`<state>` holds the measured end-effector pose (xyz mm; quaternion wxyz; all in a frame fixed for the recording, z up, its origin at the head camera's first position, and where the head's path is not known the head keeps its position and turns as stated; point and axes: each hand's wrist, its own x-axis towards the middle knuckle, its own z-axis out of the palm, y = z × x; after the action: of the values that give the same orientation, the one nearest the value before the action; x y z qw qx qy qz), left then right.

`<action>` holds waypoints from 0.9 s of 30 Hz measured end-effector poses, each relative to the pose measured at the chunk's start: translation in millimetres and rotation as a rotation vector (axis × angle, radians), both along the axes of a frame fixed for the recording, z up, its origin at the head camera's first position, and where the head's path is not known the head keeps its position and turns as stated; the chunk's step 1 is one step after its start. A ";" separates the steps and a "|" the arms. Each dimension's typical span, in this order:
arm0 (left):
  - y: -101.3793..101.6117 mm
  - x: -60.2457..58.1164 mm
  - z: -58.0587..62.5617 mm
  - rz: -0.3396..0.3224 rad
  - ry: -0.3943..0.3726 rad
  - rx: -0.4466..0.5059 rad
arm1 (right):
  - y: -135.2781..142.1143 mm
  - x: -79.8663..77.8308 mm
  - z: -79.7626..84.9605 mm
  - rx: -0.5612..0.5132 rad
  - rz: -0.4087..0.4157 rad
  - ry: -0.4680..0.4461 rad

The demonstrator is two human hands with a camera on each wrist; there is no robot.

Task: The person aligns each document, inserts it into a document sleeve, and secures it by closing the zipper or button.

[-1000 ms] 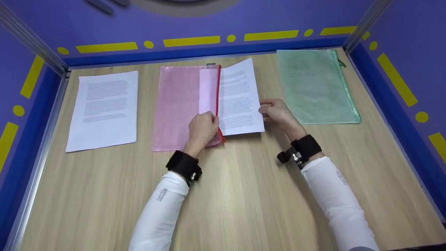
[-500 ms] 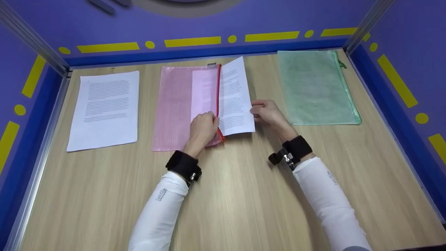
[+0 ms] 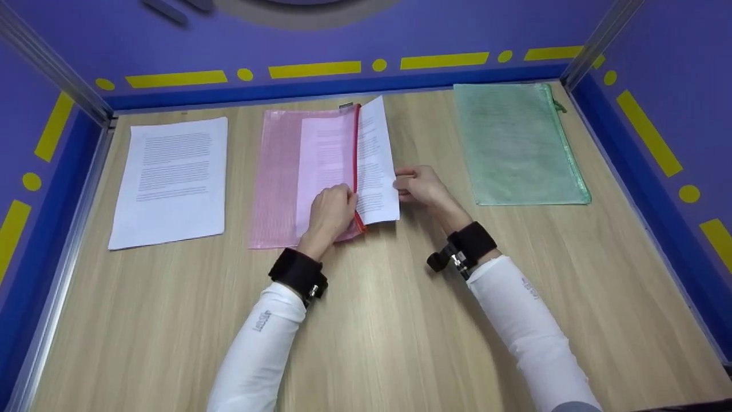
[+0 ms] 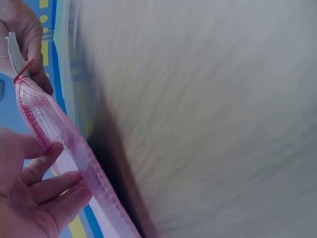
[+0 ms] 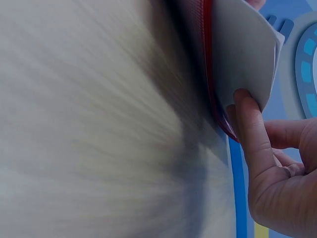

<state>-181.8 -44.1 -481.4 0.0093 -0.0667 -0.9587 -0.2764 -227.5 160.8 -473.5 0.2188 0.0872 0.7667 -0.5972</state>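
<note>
A pink mesh zipper pouch [image 3: 280, 183] lies at the middle of the table, its red zipper edge facing right. Printed sheets [image 3: 374, 166] are partly inside it; their inner part shows pale through the mesh, and the right part sticks out past the zipper. My left hand [image 3: 331, 212] pinches the pouch's upper layer near the zipper, and in the left wrist view the mesh [image 4: 47, 116] is lifted between thumb and fingers. My right hand [image 3: 423, 186] pinches the outer right edge of the sheets. In the right wrist view its fingers [image 5: 252, 129] lie against the back of the paper.
To the left lies another stack of printed sheets [image 3: 177, 183]. A green mesh zipper pouch [image 3: 523, 146] rests at the back right of the wooden table [image 3: 372, 332]. Blue panels [image 3: 320, 86] with yellow marks wall the table at the back and both sides.
My right hand has moved left, pushing the sheets deeper into the pink pouch, so less paper sticks out past the zipper. The left hand keeps its hold in nearly the same place.
</note>
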 end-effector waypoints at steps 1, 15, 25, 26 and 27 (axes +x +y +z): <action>-0.2 -0.1 0.1 -0.002 -0.002 -0.003 | -1.8 -0.2 -0.6 -0.006 0.005 0.005; -1.3 0.5 -0.6 -0.012 -0.014 0.006 | -21.9 1.5 -5.3 -0.066 -0.001 0.019; -1.2 1.6 0.2 -0.017 -0.002 0.018 | -31.2 4.3 -8.4 -0.094 -0.007 -0.007; -1.2 1.8 0.3 -0.018 0.000 0.017 | -31.9 4.3 -8.3 -0.089 -0.003 -0.007; -1.2 2.1 0.5 -0.018 0.002 0.017 | -32.6 4.3 -8.5 -0.088 0.001 -0.007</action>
<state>-179.7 -45.4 -481.0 0.0084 -0.0758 -0.9557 -0.2843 -223.3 128.2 -481.9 0.2256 0.0793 0.7390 -0.6299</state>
